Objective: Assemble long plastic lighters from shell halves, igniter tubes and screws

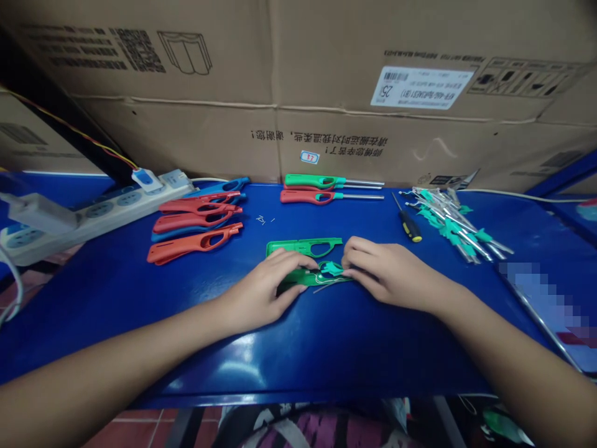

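My left hand (270, 286) is closed around a green lighter shell half (297, 277) that lies low over the blue table, thumb on the near edge and fingers on the far edge. My right hand (380, 267) pinches at the right end of that shell, by a teal trigger piece (332, 269) sitting in it. Thin pale wires and a thin metal rod (328, 287) show along the shell's near side. Its right end is partly hidden by my right fingertips. Just beyond lies a second green shell half (305, 246), its inside facing up.
Red and blue lighter shells (198, 219) lie at left beside a power strip (107, 208). Two long-nosed lighters (310, 196), several metal tubes with teal triggers (459, 227), a screwdriver (410, 226) and small screws (261, 219) lie farther back. A phone-like device (550, 311) is at right; cardboard (224, 124) stands behind.
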Available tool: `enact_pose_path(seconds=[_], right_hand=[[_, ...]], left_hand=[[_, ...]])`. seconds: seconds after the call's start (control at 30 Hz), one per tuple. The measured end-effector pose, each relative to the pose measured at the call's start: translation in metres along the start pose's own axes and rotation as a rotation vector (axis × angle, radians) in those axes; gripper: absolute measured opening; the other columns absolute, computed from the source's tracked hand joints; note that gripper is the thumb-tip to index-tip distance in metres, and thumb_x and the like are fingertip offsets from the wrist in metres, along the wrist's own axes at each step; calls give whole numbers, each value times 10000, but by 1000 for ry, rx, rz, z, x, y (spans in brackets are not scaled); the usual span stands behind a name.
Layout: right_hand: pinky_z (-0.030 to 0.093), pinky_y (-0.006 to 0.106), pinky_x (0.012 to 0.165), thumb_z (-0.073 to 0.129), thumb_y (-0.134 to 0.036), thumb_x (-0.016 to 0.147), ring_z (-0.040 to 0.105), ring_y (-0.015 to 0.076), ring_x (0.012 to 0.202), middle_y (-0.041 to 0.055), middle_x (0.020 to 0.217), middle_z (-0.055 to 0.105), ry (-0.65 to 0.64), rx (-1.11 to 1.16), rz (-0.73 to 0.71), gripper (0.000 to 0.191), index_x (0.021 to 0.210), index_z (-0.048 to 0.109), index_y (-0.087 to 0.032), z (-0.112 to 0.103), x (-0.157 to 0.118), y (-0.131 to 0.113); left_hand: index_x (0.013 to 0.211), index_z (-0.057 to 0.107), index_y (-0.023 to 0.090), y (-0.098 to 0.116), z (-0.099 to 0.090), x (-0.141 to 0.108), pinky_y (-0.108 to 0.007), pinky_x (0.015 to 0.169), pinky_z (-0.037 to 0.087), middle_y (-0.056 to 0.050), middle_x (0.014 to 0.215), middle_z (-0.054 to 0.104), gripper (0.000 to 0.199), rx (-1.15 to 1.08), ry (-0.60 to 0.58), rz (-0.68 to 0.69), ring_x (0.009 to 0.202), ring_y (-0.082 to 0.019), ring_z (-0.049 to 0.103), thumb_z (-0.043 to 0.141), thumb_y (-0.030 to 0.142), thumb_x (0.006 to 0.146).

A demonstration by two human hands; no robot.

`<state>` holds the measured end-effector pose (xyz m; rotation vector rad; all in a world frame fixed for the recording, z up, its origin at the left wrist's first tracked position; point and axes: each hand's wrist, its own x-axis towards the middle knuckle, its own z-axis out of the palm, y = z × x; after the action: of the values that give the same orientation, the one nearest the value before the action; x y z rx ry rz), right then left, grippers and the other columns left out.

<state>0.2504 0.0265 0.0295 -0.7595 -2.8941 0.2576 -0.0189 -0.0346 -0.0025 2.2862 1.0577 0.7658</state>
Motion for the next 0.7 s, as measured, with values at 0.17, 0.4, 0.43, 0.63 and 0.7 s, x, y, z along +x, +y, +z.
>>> enact_pose_path(seconds=[0.17,0.4,0.43,0.63,0.7], right_hand=[[367,276,600,400,-257,1048,547,149,731,62,1023,591,-5,-67,-21,217,977,592,-184,6,2,-1],[365,269,609,425,-282,1053,575,142,753,43,976,625,74,-18,-51,220,987,613,-187,16,3,1],[358,270,600,419,-275,1054,572,143,745,46,969,627,81,-26,-67,225,982,610,-180,17,3,1],[283,291,527,384,-207,1045,477,131,616,52,950,623,113,-115,-141,237,941,593,-163,21,3,-2],[274,296,529,388,-181,1034,450,130,598,51,949,626,136,-149,-159,229,932,592,-160,23,3,-3]], left_hand=[[1265,541,183,0,-1,0,-395,1038,470,-88,1228,627,285,20,-46,41,1184,-207,550,530,131,985],[1289,525,174,2,2,0,-394,1068,472,-110,1269,570,323,29,-31,18,1213,-212,537,531,116,971],[1296,525,173,3,3,0,-402,1080,469,-117,1285,550,336,30,-22,6,1227,-217,531,531,112,966],[1299,569,176,7,3,0,-434,1092,473,-118,1279,536,364,23,-23,-41,1231,-235,533,538,99,945],[1292,582,178,7,3,0,-440,1087,477,-114,1266,545,360,8,-14,-45,1218,-234,542,545,103,942]])
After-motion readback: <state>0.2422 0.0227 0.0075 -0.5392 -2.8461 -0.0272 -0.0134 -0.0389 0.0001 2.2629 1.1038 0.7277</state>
